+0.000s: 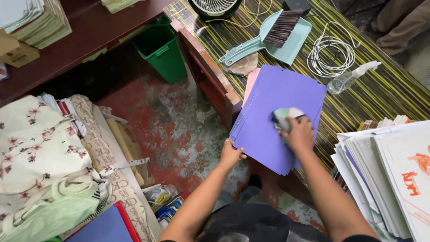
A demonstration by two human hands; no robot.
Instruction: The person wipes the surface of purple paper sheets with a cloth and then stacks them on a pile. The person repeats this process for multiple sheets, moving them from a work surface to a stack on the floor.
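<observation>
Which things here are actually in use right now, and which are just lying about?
In use:
purple sheets
cloth under right hand
left hand at the sheets' edge

Lying about:
brush
dustpan
white cable
spray bottle
green bin

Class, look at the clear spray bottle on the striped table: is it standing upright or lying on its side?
Lying on its side. The spray bottle rests flat along the striped table, its white nozzle pointing up-right, beside the coiled white cable.

Striped table (394,96), purple sheets (277,116), dustpan (286,42), cable (331,56)
</observation>
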